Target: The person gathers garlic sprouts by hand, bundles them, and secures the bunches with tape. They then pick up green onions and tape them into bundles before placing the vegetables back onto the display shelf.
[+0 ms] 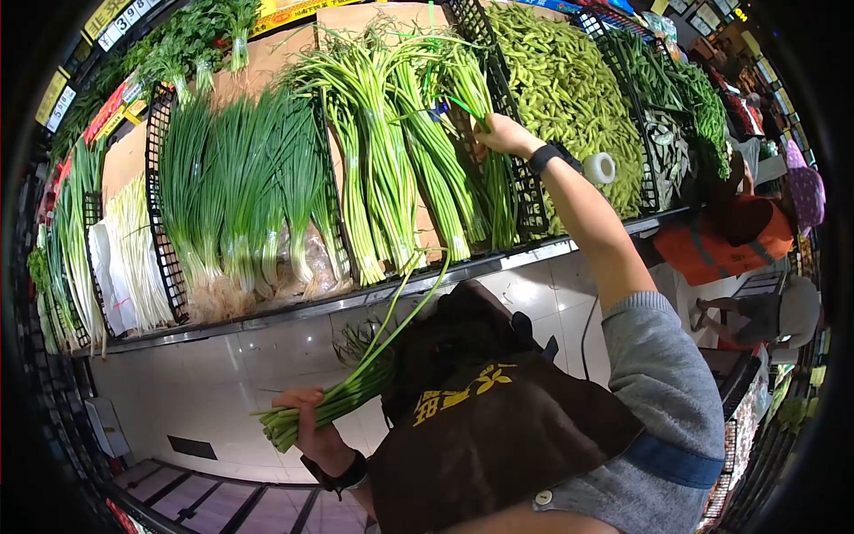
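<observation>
My left hand (311, 427) is closed around a bunch of garlic scapes (351, 392), held low over the aisle floor. The cut ends point left, and two long stems stick out up toward the shelf. My right hand (509, 136) reaches over the display, its fingers closed at another bunch of garlic scapes (467, 76); part of the grip is hidden. More tied garlic scape bunches (382, 160) lie just left of it on cardboard. A dark band (544, 157) circles my right wrist, with a white roll (600, 167) beside it.
Black crates hold green pods (569, 98) at right and leafy garlic chives (245, 178) at left. A metal shelf edge (356, 304) runs along the front. A person in an orange vest (734, 238) is at right. Pale floor tiles (222, 392) lie below.
</observation>
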Tool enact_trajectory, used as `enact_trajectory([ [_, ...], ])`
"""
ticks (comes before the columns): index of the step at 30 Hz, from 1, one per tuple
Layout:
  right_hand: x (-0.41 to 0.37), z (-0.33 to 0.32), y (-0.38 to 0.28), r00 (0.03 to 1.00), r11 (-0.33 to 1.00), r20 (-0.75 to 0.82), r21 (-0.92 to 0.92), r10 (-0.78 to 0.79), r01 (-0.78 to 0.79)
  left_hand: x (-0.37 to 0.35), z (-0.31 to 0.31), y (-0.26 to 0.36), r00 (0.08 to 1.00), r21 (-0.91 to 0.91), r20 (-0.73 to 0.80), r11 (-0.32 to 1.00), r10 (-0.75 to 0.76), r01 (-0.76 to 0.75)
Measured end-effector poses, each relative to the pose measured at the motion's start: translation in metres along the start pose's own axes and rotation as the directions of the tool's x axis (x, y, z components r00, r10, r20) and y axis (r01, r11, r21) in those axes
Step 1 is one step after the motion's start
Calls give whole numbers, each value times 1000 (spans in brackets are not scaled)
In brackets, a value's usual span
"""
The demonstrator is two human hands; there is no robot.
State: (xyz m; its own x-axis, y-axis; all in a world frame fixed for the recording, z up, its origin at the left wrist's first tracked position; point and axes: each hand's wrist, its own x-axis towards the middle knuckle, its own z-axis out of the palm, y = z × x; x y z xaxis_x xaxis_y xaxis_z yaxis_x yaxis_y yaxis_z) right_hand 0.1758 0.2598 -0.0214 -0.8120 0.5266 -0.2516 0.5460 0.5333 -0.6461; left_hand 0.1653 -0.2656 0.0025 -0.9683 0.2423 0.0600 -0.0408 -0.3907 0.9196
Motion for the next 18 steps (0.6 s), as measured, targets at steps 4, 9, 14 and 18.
enact_trajectory([
  [4,3,-18,-18,967,983,-250,164,-43,86,-4,-9,-3,1000,-24,-5,1000,-20,20],
  [9,23,18,-12,1000,953,0,-302,-3,3,-3,-1,2,998,-1,-52,999,-43,43],
  [14,33,45,-8,979,844,189,-535,77,37,-12,-6,1,998,-15,-61,1000,-16,15],
  [18,5,47,17,986,781,116,-624,124,-25,-29,-18,3,994,-50,-111,999,6,-11],
])
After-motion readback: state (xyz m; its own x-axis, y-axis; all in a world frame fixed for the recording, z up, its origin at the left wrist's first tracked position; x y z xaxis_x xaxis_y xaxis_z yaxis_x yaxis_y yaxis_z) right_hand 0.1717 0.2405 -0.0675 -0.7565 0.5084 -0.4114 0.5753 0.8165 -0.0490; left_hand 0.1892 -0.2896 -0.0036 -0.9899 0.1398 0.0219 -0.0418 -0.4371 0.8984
